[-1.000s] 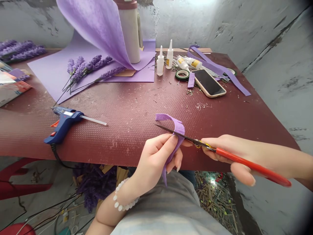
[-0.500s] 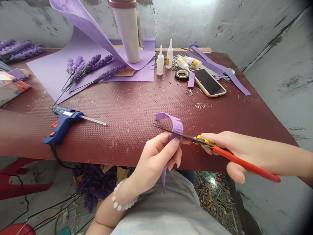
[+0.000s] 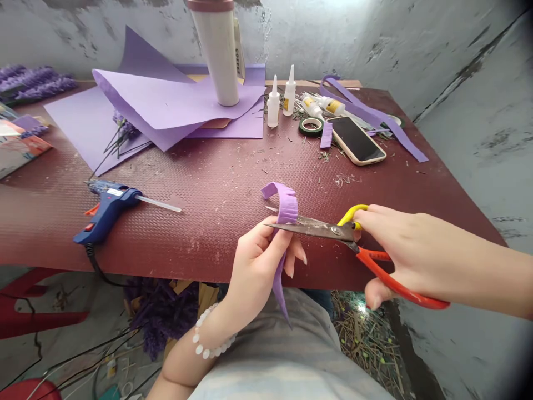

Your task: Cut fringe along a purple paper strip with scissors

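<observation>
My left hand [image 3: 260, 255] pinches a curled purple strip [image 3: 287, 204] between thumb and fingers, near the table's front edge. Short cuts run along one side of the strip, and its tail hangs below the hand. My right hand [image 3: 403, 250] holds scissors [image 3: 325, 228] with one red and one yellow handle. The blades are parted and point left, one passing behind the strip and one in front of it, just above my left thumb.
On the red-brown table [image 3: 216, 183] lie a blue glue gun [image 3: 112, 214], purple sheets [image 3: 175, 105] partly over lavender stems [image 3: 125, 130], a cup [image 3: 219, 61], small bottles [image 3: 273, 108], green tape [image 3: 311, 126], a phone [image 3: 357, 140] and purple strips [image 3: 375, 114].
The scissor blades have opened, and the red handle has swung left. My left hand and the strip have shifted slightly left. The raised purple sheet has dropped over the lavender.
</observation>
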The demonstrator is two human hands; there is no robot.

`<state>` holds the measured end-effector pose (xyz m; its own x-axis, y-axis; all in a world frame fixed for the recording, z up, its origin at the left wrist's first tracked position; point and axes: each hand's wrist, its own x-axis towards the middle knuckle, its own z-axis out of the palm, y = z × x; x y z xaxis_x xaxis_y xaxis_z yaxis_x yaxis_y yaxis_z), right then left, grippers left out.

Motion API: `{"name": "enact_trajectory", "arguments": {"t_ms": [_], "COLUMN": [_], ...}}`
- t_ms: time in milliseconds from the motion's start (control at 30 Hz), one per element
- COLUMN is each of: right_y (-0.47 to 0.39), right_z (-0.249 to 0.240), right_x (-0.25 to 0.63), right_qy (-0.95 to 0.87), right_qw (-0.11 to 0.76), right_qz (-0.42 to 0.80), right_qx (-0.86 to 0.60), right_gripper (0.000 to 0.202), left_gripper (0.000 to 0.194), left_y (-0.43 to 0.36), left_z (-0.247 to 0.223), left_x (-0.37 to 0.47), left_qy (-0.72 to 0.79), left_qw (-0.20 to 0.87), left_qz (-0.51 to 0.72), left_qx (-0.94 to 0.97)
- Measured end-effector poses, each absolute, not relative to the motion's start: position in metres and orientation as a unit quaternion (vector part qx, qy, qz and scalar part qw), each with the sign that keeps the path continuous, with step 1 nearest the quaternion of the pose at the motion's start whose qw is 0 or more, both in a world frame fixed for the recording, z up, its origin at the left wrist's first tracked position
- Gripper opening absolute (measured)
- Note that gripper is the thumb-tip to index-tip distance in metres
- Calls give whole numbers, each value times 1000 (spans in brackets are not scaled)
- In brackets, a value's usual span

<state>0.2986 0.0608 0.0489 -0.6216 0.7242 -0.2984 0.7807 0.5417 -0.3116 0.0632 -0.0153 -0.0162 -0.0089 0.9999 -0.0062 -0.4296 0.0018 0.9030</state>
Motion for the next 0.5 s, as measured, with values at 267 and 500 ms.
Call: {"name": "enact_trajectory", "arguments": {"t_ms": [267, 500], "right_y": [60, 58], "right_z": [42, 46], "right_x": [301, 295], "right_qy": [885, 865], "right_qw": [48, 69], "right_qz": [-215, -255], "right_qx": [410, 427], "right_gripper": [76, 48], "left_gripper": [31, 32], "left_y": [-15, -17], "left_z": [-12, -11], "left_x": [67, 67], "left_qy": [417, 432], "left_qw": [566, 551], "left_qz": [587, 579], "left_qx": [402, 418]}}
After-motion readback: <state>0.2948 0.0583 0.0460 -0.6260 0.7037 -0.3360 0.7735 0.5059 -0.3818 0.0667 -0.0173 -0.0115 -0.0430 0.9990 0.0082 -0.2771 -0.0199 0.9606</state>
